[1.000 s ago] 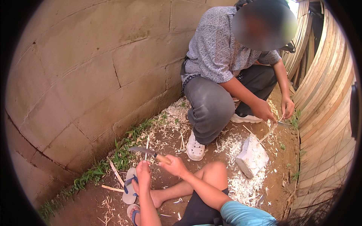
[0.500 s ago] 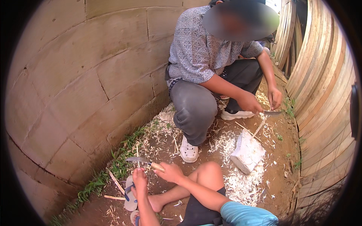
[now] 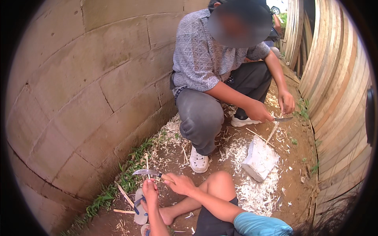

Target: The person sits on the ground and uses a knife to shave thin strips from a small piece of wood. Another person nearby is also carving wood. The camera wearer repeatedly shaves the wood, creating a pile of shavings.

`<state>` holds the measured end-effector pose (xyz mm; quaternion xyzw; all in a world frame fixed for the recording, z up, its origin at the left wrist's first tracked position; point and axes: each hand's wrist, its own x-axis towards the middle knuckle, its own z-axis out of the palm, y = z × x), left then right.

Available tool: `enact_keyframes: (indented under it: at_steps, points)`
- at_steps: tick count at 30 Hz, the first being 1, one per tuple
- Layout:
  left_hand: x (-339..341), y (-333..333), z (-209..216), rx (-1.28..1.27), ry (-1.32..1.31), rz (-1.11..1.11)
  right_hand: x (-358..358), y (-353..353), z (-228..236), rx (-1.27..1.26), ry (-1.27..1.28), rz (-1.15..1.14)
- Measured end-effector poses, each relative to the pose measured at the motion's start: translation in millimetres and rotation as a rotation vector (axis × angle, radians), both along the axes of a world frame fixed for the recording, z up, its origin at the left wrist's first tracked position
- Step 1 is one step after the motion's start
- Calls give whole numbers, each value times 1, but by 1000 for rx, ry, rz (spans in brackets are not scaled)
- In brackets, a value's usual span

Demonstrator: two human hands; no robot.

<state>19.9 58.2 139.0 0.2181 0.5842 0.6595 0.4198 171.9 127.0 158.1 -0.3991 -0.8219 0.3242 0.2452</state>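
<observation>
My right hand is closed around the wooden handle of a knife with a slightly curved blade. The blade points left and lies across a thin pale wood stick. Below the blade, my left hand grips the lower end of that stick, which stands roughly upright. My left fist hides the end of it. Opposite me, a crouching person holds a similar knife against a longer wood strip, whose lower end reaches a whitish stone block.
Grey sandals lie beside my bare foot. Wood shavings cover the ground around the block. A block wall rises on the left, and stacked wooden slats line the right. Cut wood pieces lie near grass.
The view has shifted slightly. My knife has turned a little in my right hand, its blade still across the stick. The other person's hands stay nearly where they were.
</observation>
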Motion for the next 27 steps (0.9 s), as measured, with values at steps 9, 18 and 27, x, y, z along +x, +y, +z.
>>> enact_keyframes:
  at_steps: [9,18,27]
  points:
    - [-7,-1,1,-37,53,-66,-13,41,20,389,-118,172]
    - [-12,0,-7,-36,-34,-82,-7,51,-13,329,-146,44]
    - [-10,-3,-8,-13,-96,-57,-19,39,-19,230,-192,-60]
